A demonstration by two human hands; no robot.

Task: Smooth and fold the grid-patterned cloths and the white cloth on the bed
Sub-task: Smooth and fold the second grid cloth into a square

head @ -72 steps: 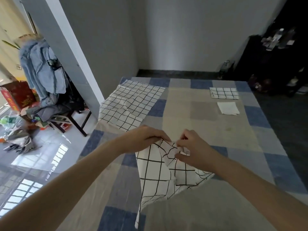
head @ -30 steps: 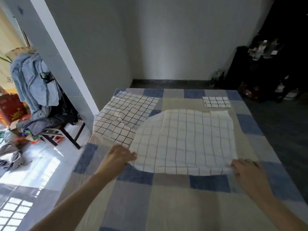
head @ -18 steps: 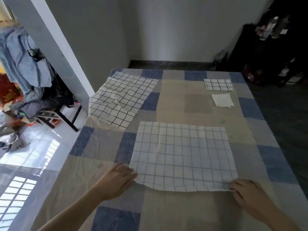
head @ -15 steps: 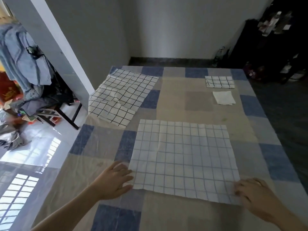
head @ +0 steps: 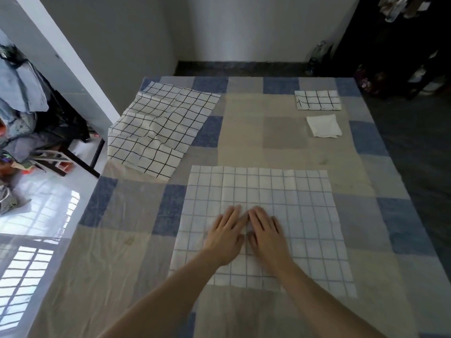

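Lying flat, the grid cloth (head: 288,206) sits square to the bed's (head: 122,264) edges; both hands (head: 246,234) press it, fingers straight, side by side.

Grid cloth (head: 292,215): thin matt fabric, smooth. Far grid cloth (head: 158,132): creased. Bedsheet (head: 109,264): matt, wrinkled. Floor (head: 36,215): glossy tile.

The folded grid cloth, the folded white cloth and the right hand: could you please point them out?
folded grid cloth (head: 317,100), head view, its middle
folded white cloth (head: 323,125), head view, its middle
right hand (head: 266,230), head view, its back
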